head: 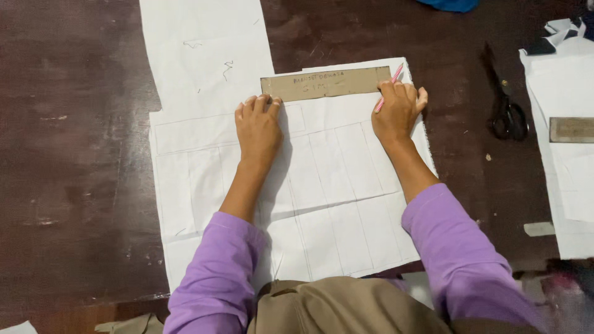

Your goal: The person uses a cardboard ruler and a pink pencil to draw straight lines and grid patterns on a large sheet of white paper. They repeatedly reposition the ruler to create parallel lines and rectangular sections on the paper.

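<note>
A white cloth (334,185) marked with ruled lines lies on a dark brown table (74,154). On its far edge rests a long brown cardboard strip (325,83). My left hand (258,124) lies flat on the cloth, fingertips against the strip's near left corner. My right hand (399,108) grips a pink pencil (390,86) at the strip's right end, its tip pointing toward the far right corner. Both arms wear purple sleeves.
Black scissors (507,111) lie on the table to the right. Further right is another white cloth (569,179) with a second cardboard strip (572,130) on it. A blue item (448,5) sits at the top edge. More white cloth (204,55) extends far left.
</note>
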